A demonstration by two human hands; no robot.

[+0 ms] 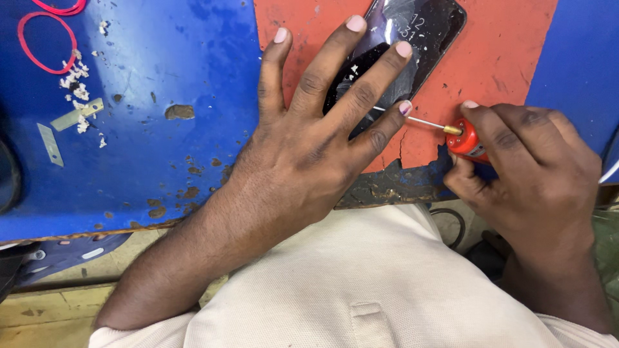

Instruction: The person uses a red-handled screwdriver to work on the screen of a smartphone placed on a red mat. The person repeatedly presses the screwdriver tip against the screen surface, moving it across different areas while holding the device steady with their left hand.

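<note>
Black flat glass smartphone (419, 32), screen cracked, lies tilted on the far red mat. Red-handled thin metal screwdriver (454, 132) lies level, tip at its right edge.

A chipped blue worktable (161, 161) carries a worn red mat (503, 58).

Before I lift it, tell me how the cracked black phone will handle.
The cracked black phone is probably fragile: its glass is splintered. Likely stiff and flat, it should slide on the red mat rather than roll. The left hand pins it.
</note>
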